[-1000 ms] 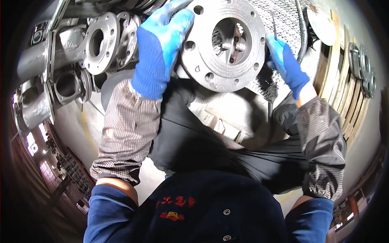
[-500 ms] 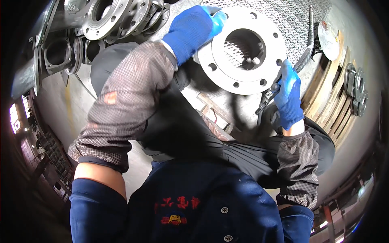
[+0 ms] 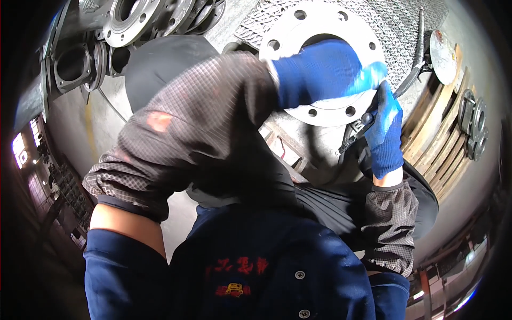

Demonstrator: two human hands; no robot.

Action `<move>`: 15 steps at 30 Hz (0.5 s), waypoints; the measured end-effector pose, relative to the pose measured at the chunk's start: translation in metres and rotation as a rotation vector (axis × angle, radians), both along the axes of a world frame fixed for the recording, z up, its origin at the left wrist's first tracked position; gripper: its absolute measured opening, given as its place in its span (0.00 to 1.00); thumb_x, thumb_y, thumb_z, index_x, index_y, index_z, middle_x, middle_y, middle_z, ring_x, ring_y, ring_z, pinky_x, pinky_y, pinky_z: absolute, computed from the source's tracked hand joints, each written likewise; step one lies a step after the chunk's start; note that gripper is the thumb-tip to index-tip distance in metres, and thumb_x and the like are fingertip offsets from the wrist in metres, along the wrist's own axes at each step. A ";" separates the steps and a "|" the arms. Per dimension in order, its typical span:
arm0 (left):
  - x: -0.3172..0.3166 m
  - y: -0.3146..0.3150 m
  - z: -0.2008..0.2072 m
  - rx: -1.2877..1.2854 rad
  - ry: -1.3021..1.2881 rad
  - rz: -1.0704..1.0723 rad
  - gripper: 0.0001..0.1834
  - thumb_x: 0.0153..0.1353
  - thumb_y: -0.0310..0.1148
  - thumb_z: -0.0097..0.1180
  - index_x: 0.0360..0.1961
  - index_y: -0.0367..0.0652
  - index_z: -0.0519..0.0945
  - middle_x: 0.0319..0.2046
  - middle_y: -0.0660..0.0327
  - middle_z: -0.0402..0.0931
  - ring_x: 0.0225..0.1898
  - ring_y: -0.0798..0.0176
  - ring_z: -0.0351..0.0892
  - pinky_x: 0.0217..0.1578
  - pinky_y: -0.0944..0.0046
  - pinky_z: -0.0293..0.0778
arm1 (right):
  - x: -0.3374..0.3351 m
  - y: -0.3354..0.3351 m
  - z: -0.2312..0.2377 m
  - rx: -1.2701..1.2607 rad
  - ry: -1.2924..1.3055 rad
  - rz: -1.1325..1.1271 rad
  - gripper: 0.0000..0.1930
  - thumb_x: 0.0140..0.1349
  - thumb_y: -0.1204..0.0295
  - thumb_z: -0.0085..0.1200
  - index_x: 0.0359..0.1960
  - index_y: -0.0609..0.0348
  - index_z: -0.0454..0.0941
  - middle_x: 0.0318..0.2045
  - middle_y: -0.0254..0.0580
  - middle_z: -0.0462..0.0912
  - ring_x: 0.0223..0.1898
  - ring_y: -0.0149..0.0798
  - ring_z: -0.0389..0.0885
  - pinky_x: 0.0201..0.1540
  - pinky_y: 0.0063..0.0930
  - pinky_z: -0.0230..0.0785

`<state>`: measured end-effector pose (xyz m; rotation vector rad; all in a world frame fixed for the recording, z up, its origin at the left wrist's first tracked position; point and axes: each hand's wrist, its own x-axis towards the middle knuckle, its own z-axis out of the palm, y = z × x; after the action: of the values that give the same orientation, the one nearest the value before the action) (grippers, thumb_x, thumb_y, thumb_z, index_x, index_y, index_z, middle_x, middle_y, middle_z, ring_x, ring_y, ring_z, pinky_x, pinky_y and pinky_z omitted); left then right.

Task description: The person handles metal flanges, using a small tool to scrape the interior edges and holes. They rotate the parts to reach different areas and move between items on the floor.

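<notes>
A large pale metal flange [image 3: 295, 32] with a wide bore and a ring of bolt holes stands before me. My left hand [image 3: 341, 69], in a blue coated glove, reaches across its bore, fingertips at the right rim. Motion smears those fingers, so their grip is unclear. At the flange's lower right, my gloved right hand [image 3: 386, 125] is closed around a slim black hand tool [image 3: 353, 133], whose kind I cannot make out. A dark hose [image 3: 408, 79] runs up from behind that hand. The fingertips of both hands meet or overlap by the rim.
Metal mesh [image 3: 397, 40] lies behind the flange. Several flanged castings [image 3: 128, 26] crowd the upper left. On the right are a wooden pallet [image 3: 442, 141] bearing smaller metal rings [image 3: 472, 125], and a round metal disc [image 3: 444, 57]. My bent legs lie close below the flange.
My left hand has moved from the flange's upper-left rim across the bore to its right rim. My right hand stays near the lower-right edge. The flange's bolt holes have shifted, as if turned.
</notes>
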<state>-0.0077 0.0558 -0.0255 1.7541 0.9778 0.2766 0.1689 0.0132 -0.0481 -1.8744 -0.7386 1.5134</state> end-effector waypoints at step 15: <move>0.021 0.011 -0.034 -0.406 -0.035 0.240 0.36 0.60 0.62 0.41 0.19 0.34 0.76 0.14 0.56 0.71 0.18 0.60 0.71 0.26 0.63 0.70 | 0.013 -0.003 0.001 0.208 -0.212 0.453 0.18 0.68 0.72 0.35 0.54 0.72 0.64 0.28 0.36 0.74 0.23 0.22 0.68 0.20 0.14 0.60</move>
<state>0.0130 0.0673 -0.0598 1.2624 1.1323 0.2395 0.1820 0.0103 -0.0472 -1.8029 -1.4405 1.4363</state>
